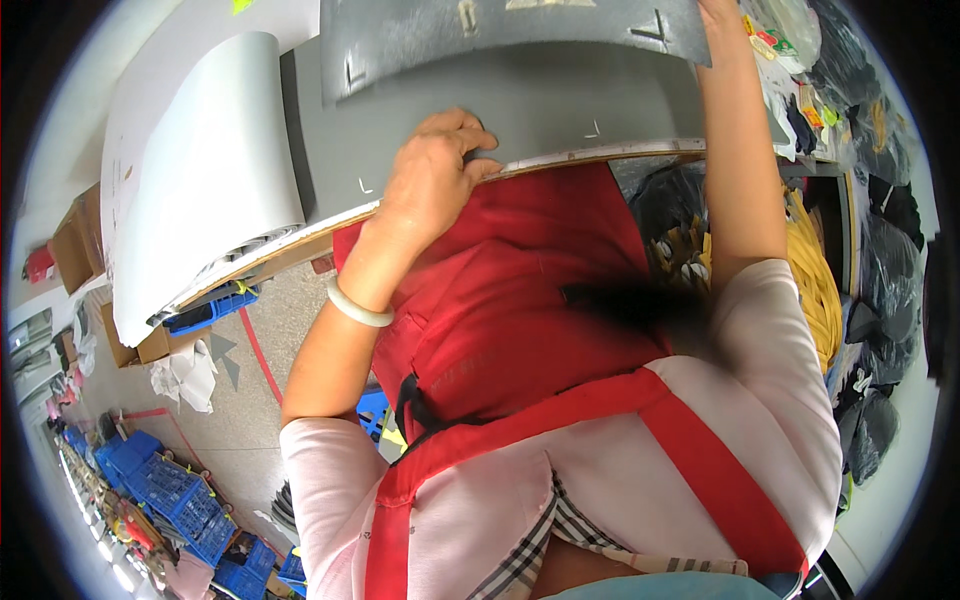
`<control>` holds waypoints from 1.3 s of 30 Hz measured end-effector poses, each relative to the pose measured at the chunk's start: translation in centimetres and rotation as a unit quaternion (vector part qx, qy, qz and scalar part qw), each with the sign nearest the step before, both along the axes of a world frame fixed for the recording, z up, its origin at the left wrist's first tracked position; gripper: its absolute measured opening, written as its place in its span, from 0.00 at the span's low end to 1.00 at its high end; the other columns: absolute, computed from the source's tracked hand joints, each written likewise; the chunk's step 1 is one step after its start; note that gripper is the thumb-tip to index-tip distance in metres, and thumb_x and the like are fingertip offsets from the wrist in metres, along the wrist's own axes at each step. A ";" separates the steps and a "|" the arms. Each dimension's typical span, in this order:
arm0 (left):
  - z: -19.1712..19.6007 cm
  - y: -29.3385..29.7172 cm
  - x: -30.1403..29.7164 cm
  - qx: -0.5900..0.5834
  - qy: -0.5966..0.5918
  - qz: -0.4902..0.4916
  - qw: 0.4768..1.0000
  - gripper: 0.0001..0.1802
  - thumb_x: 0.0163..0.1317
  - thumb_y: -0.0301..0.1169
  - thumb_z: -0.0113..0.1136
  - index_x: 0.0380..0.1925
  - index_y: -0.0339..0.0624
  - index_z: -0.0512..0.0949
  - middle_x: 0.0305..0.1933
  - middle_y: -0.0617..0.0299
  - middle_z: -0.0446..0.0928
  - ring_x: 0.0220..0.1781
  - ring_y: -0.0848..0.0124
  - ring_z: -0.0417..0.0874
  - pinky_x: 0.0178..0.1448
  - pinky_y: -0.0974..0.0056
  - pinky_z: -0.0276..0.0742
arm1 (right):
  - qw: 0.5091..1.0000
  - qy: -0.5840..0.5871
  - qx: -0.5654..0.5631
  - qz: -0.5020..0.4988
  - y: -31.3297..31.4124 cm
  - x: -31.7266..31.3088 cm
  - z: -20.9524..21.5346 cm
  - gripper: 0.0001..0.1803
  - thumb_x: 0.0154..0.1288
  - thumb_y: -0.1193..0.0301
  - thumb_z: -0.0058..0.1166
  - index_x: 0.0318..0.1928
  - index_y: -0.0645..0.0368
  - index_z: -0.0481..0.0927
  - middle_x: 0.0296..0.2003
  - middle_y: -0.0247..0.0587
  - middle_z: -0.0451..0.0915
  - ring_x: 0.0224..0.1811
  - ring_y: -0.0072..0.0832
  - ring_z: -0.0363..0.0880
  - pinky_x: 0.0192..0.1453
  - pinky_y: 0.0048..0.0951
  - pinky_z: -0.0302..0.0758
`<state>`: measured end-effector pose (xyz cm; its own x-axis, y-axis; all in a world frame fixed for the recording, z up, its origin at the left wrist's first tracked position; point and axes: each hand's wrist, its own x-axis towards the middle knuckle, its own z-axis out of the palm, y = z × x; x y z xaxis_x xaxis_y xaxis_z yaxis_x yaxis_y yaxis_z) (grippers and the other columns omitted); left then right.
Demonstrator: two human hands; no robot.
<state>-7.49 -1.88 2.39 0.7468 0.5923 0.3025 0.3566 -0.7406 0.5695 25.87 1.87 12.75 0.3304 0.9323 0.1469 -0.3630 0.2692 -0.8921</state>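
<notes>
Your L hand (432, 172) is at the front edge of the bench (600, 153), over the near part of a flat dark grey sheet (545, 105). Fingers there are half curled, w/ a gap btwn thumb & forefinger. A pale bangle (358, 303) sits on that wrist. Your R hand (718, 14) is up at the R end of a grey slotted panel (520, 35), partly cut off by the top of the view, so can't tell if its fingers are pinching the panel or just resting on it.

The panel spans the far part of the sheet, its near edge bowed, w/ L-shaped slots by the corners; can't tell if it touches the sheet all along. Small white corner marks (592, 129) show on the sheet nearer you. L of it, a big whitish roll (210, 160) lies on the bench.

You've got a red apron (500, 270) on. Floor, L side: crumpled white paper (186, 376), a red line (260, 355) & blue crates (180, 495). R side: yellow material (815, 285) & dark plastic bags (890, 320).
</notes>
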 end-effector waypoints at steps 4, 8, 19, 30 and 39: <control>0.2 0.8 -0.1 -0.100 -0.002 -0.030 0.995 0.10 0.58 0.26 0.71 0.39 0.33 0.85 0.46 0.54 0.82 0.44 0.52 0.83 0.49 0.57 0.80 | 0.997 0.073 0.035 -0.003 -0.6 2.6 0.3 0.20 0.71 0.64 0.63 0.58 0.62 0.81 0.46 0.46 0.88 0.45 0.36 0.88 0.52 0.38 0.85; 0.1 0.5 -0.6 -0.026 0.017 -0.044 0.999 0.10 0.62 0.26 0.67 0.43 0.35 0.84 0.49 0.52 0.81 0.47 0.51 0.83 0.52 0.55 0.81 | 0.983 0.181 -0.014 0.032 -2.6 1.2 1.1 0.21 0.71 0.63 0.63 0.57 0.62 0.81 0.47 0.47 0.88 0.45 0.38 0.88 0.53 0.40 0.85; -1.5 -1.6 12.5 0.194 -0.015 -0.139 0.971 0.12 0.56 0.25 0.59 0.41 0.43 0.82 0.41 0.55 0.80 0.49 0.57 0.84 0.54 0.55 0.81 | 0.808 0.516 -0.020 0.285 -2.1 4.7 -0.6 0.21 0.71 0.60 0.64 0.56 0.61 0.82 0.46 0.45 0.88 0.44 0.35 0.88 0.50 0.38 0.85; -3.7 6.6 20.9 -0.192 -0.055 0.033 0.979 0.16 0.63 0.35 0.58 0.46 0.40 0.84 0.53 0.49 0.83 0.51 0.44 0.85 0.58 0.46 0.80 | 0.992 0.053 -0.022 -0.114 -3.2 4.0 -1.7 0.28 0.76 0.52 0.56 0.64 0.61 0.77 0.58 0.44 0.83 0.59 0.36 0.82 0.66 0.40 0.76; 0.6 26.3 -15.7 0.179 -0.123 0.444 0.869 0.15 0.68 0.29 0.47 0.33 0.37 0.84 0.30 0.39 0.81 0.36 0.43 0.82 0.49 0.49 0.81 | 0.978 -0.023 -0.018 -0.208 -4.6 -0.4 2.1 0.34 0.80 0.50 0.47 0.73 0.62 0.66 0.68 0.47 0.73 0.67 0.38 0.74 0.73 0.38 0.70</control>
<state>-23.20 24.40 3.03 -0.0700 0.7368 0.6725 0.7788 -0.3809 0.4983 25.47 -2.74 14.89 0.6765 0.7230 0.1402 -0.1880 0.3536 -0.9163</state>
